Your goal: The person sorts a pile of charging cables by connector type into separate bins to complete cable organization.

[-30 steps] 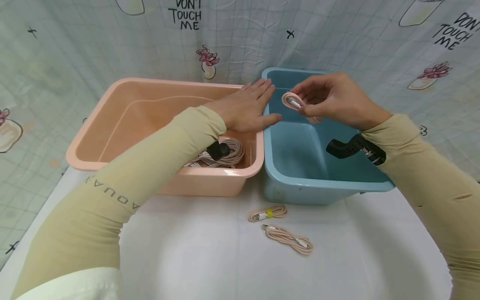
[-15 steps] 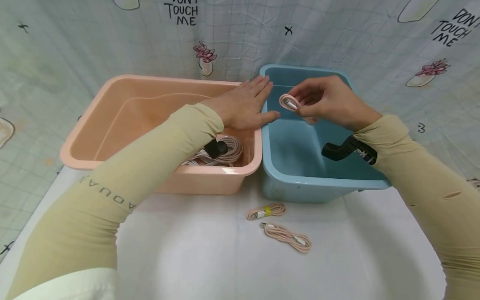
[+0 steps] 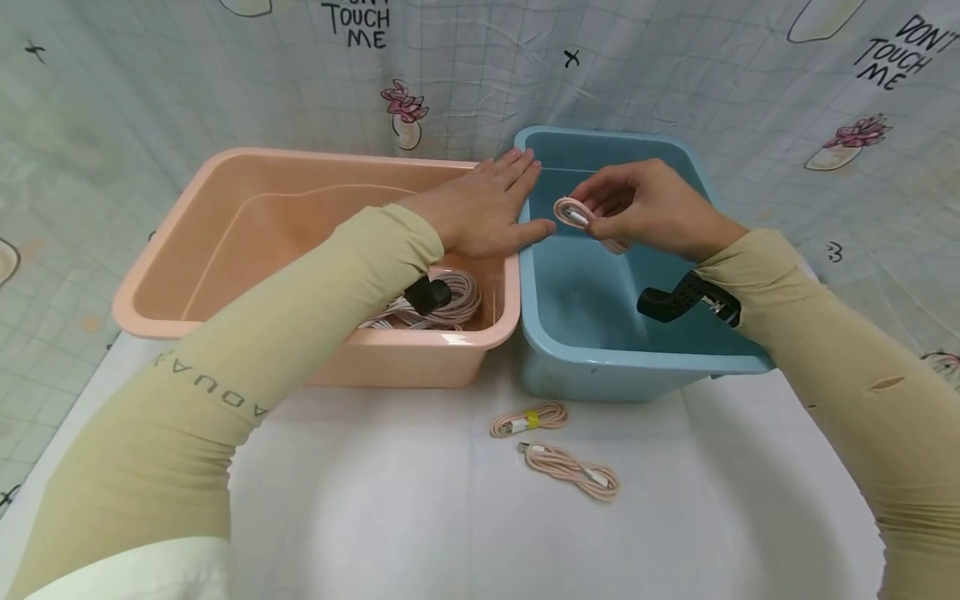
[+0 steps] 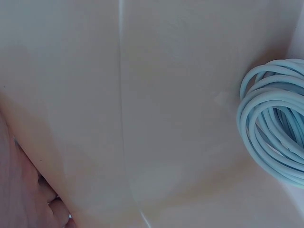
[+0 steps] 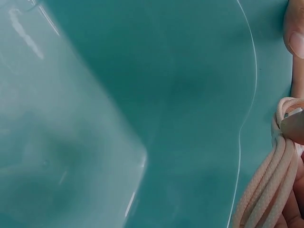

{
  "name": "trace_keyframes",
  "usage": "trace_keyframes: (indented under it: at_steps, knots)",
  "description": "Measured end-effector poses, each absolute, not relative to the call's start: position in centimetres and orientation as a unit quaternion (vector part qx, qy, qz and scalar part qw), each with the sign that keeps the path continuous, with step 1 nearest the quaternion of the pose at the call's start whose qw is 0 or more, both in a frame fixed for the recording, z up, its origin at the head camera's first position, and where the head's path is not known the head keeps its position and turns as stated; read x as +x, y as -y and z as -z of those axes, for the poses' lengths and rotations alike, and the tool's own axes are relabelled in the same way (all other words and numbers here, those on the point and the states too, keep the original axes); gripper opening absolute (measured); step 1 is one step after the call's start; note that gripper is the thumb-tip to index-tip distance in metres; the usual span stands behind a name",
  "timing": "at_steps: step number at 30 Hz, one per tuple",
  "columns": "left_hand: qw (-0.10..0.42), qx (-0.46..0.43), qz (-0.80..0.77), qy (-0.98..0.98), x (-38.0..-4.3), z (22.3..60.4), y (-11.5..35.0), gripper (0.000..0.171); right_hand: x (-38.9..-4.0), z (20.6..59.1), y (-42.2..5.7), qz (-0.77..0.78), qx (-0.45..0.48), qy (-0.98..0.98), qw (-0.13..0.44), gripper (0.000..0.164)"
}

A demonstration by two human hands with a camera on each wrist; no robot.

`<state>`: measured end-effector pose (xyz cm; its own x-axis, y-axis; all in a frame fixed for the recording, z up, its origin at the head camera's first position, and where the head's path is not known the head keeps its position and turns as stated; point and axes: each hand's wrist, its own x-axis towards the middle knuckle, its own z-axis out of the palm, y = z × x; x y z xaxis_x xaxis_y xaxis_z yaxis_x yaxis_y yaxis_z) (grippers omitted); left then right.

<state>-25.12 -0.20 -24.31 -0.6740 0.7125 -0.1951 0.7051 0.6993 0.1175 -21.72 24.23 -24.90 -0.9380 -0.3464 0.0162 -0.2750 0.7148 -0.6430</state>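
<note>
My right hand [image 3: 656, 208] pinches a coiled pink charging cable [image 3: 573, 213] between thumb and fingers, over the blue bin [image 3: 645, 360]. In the right wrist view the braided loops of this cable [image 5: 268, 194] hang below the thumb, against the blue wall. Fingers extended, my left hand [image 3: 483, 212] rests palm down at the adjoining rims of the peach bin [image 3: 330, 158] and the blue one. A coiled pale cable [image 3: 465, 302] lies inside the peach bin, partly hidden by the left forearm and wrist camera; the left wrist view shows its thick loops [image 4: 266, 123].
Two more pink cables lie on the white tabletop [image 3: 360, 500] before the bins: one with a yellow tie [image 3: 551, 415], one loosely coiled [image 3: 566, 471] nearer me. A patterned cloth [image 3: 480, 75] hangs behind. The bins stand side by side.
The view has shifted slightly, moving the whole scene a little left and up. My right hand holds the same cable, marginally lower over the blue bin. The left hand keeps its place.
</note>
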Motion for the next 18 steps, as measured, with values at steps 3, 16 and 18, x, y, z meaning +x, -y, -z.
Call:
trace_keyframes:
  at_steps: [3, 16, 18]
  knots:
    - [0.114, 0.388, -0.017, -0.914, -25.19, 24.32, 0.20, 0.087, -21.73, 24.90, -24.21, 0.331, -0.164, -0.928, 0.054, 0.034]
    - [0.114, 0.388, -0.018, -0.915, -25.32, 24.39, 0.18, 0.087, -21.85, 24.91, -24.16, 0.319, -0.154, -0.933, 0.067, 0.035]
    - [0.114, 0.388, -0.019, -0.914, -25.32, 24.37, 0.22, 0.087, -21.88, 24.92, -24.17, 0.314, -0.152, -0.935, 0.066, 0.037]
